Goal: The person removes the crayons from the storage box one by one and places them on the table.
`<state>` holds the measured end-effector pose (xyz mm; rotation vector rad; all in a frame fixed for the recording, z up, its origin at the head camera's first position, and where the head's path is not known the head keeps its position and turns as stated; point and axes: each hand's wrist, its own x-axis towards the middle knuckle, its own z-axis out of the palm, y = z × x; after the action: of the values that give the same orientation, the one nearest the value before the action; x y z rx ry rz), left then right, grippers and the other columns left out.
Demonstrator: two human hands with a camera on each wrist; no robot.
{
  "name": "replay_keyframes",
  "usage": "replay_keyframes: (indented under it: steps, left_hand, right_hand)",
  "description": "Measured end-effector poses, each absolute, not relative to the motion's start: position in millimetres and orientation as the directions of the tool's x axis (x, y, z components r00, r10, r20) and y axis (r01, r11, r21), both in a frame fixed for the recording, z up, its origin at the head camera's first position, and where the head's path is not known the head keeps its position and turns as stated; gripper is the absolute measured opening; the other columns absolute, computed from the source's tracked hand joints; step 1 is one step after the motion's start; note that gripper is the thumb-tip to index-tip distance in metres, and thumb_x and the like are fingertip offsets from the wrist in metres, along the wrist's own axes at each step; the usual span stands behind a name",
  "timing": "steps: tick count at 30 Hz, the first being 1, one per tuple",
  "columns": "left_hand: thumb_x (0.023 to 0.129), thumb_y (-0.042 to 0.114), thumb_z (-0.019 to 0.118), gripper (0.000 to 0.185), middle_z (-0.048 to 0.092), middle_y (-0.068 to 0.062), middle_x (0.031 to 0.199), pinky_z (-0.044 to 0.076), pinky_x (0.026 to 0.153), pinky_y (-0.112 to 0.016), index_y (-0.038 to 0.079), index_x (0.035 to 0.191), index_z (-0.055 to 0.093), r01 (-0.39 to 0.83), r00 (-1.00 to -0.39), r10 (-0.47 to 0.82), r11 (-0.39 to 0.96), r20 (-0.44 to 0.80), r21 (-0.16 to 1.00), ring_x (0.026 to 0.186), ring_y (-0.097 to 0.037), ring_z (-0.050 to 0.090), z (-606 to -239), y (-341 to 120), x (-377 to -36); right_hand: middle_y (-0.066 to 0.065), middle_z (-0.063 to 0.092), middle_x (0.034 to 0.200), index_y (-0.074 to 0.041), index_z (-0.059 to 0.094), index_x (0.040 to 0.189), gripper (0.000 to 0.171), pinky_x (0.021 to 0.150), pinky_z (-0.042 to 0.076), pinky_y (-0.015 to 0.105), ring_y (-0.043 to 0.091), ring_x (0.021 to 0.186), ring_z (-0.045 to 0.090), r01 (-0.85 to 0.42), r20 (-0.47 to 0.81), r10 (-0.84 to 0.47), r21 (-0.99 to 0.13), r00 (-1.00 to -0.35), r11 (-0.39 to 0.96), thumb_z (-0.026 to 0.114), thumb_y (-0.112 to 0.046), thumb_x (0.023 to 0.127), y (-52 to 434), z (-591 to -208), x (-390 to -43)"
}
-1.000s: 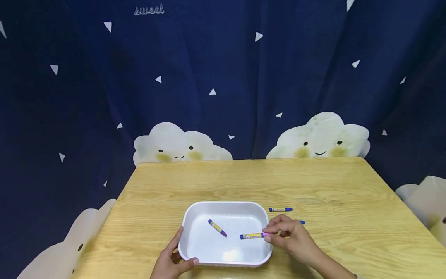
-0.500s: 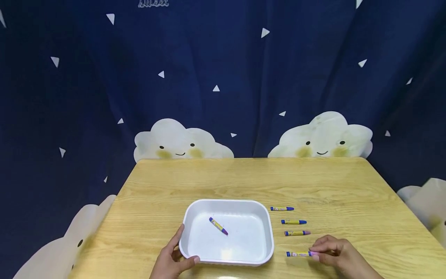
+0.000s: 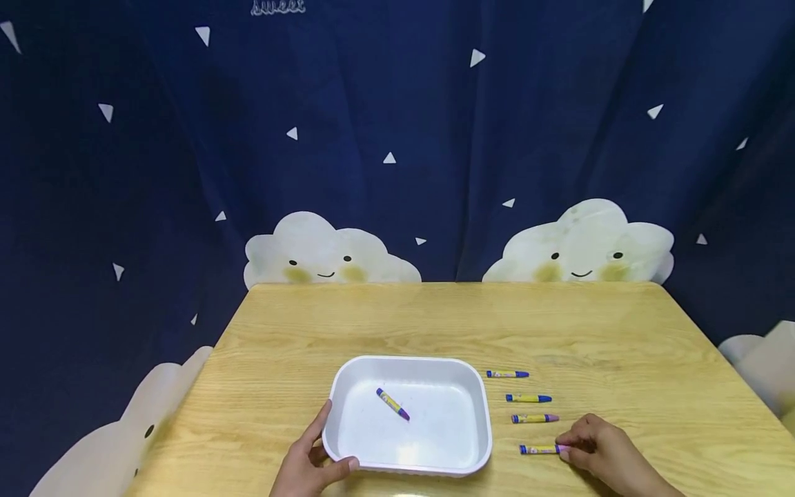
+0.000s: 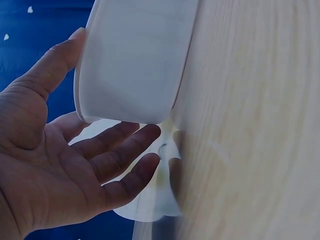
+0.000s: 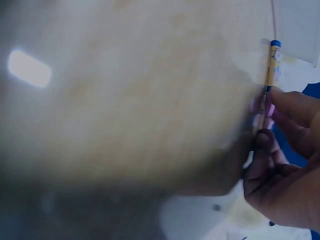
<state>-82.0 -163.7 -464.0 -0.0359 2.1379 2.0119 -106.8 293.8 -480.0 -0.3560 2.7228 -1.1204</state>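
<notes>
A white plastic tray [image 3: 406,442] sits on the table, with one purple-tipped crayon [image 3: 393,404] lying slanted in it. My left hand [image 3: 308,455] holds the tray's near left corner, thumb on the front rim and index finger along the left side; the left wrist view shows the other fingers loosely bent by the tray's end wall. To the right of the tray, my right hand [image 3: 599,449] pinches the pink end of a crayon [image 3: 539,449] with a yellow wrapper, close over the table. In the right wrist view, thumb and fingertips cover part of this crayon [image 5: 274,65].
Beyond the right hand's crayon lie a mauve-tipped crayon [image 3: 534,418], a blue-tipped crayon [image 3: 528,398] and another blue-tipped crayon [image 3: 507,374], roughly parallel. The wooden table [image 3: 373,317] ends at a dark blue curtain [image 3: 348,179] with cloud prints.
My right hand has carried the pink crayon from over the tray to the table on the right, below the other crayons in the row. The left hand stays at the tray's corner.
</notes>
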Motion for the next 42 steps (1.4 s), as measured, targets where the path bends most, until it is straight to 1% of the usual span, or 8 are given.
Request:
replay_keyframes:
  steps: [4, 11, 19, 23, 30, 35, 39, 42]
  left_hand:
    - [0.069, 0.000, 0.081, 0.104, 0.031, -0.034, 0.135, 0.053, 0.077, -0.030, 0.005, 0.149, 0.015, -0.162, -0.977, 0.130, 0.059, -0.169, 0.985, 0.104, -0.037, 0.055, -464, -163, -83]
    - [0.068, 0.000, 0.081, 0.104, 0.030, -0.034, 0.136, 0.052, 0.078, -0.030, 0.005, 0.149, 0.015, -0.163, -0.977, 0.132, 0.021, -0.165, 0.986, 0.104, -0.037, 0.055, -465, -165, -84]
    - [0.068, 0.000, 0.081, 0.105, 0.031, -0.034, 0.134, 0.052, 0.078, -0.030, 0.004, 0.149, 0.014, -0.167, -0.976, 0.140, 0.024, -0.169, 0.986, 0.103, -0.036, 0.055, -463, -165, -84]
    - [0.068, 0.000, 0.081, 0.105, 0.030, -0.033, 0.135, 0.052, 0.078, -0.031, 0.005, 0.149, 0.014, -0.183, -0.972, 0.145, 0.012, -0.183, 0.983, 0.104, -0.035, 0.055, -464, -165, -83]
    - [0.068, 0.001, 0.081, 0.104, 0.031, -0.033, 0.135, 0.053, 0.077, -0.030, 0.004, 0.148, 0.015, -0.158, -0.979, 0.127, 0.031, -0.161, 0.987, 0.104, -0.036, 0.055, -464, -165, -84]
    - [0.069, 0.002, 0.081, 0.104, 0.030, -0.033, 0.135, 0.053, 0.077, -0.032, 0.005, 0.149, 0.014, -0.176, -0.974, 0.144, 0.027, -0.178, 0.984, 0.103, -0.036, 0.056, -465, -165, -84]
    - [0.069, 0.001, 0.080, 0.104, 0.030, -0.033, 0.135, 0.053, 0.077, -0.032, 0.006, 0.149, 0.014, -0.184, -0.972, 0.143, 0.011, -0.184, 0.983, 0.103, -0.035, 0.056, -466, -166, -84]
    - [0.069, 0.000, 0.081, 0.104, 0.030, -0.033, 0.136, 0.053, 0.077, -0.032, 0.005, 0.149, 0.014, -0.178, -0.974, 0.140, 0.006, -0.177, 0.984, 0.103, -0.035, 0.056, -466, -165, -84]
  right_hand:
    - [0.002, 0.055, 0.088, -0.005, 0.068, 0.101, 0.027, 0.056, 0.042, 0.023, 0.004, 0.070, 0.045, -0.185, -0.088, -0.334, -0.688, -0.938, 0.702, 0.073, -0.021, 0.080, 291, -461, -114]
    - [0.010, 0.058, 0.102, 0.000, 0.062, 0.114, 0.041, 0.054, 0.046, 0.025, 0.012, 0.076, 0.052, -0.324, 0.094, -0.375, -0.716, -0.922, 0.619, 0.071, -0.025, 0.083, 252, -406, -139]
    - [0.010, 0.059, 0.098, 0.005, 0.057, 0.121, 0.045, 0.061, 0.050, 0.025, 0.020, 0.078, 0.055, -0.150, 0.060, -0.260, -0.928, -0.964, 0.340, 0.070, -0.015, 0.084, 160, -406, -156]
    - [0.008, 0.058, 0.094, 0.003, 0.061, 0.117, 0.043, 0.062, 0.047, 0.024, 0.018, 0.076, 0.054, -0.091, 0.036, -0.177, -0.946, -0.983, 0.311, 0.074, -0.015, 0.080, 124, -421, -154]
    - [0.017, 0.054, 0.104, 0.005, 0.054, 0.126, 0.059, 0.066, 0.046, 0.029, 0.021, 0.081, 0.050, -0.144, 0.079, -0.186, -0.920, -0.979, 0.365, 0.076, -0.019, 0.077, 94, -446, -161]
    - [0.028, 0.052, 0.122, 0.012, 0.050, 0.125, 0.064, 0.088, 0.045, 0.048, 0.042, 0.105, 0.052, -0.203, 0.108, -0.230, -0.874, -0.967, 0.441, 0.076, -0.020, 0.077, 88, -463, -164]
    - [0.030, 0.049, 0.125, 0.013, 0.051, 0.124, 0.067, 0.099, 0.033, 0.054, 0.047, 0.116, 0.042, -0.145, 0.021, -0.237, -0.843, -0.971, 0.518, 0.078, -0.024, 0.074, 87, -466, -164]
    - [0.031, 0.046, 0.120, 0.010, 0.052, 0.125, 0.072, 0.099, 0.028, 0.055, 0.046, 0.114, 0.038, -0.111, -0.060, -0.250, -0.778, -0.966, 0.619, 0.080, -0.027, 0.070, 86, -466, -164]
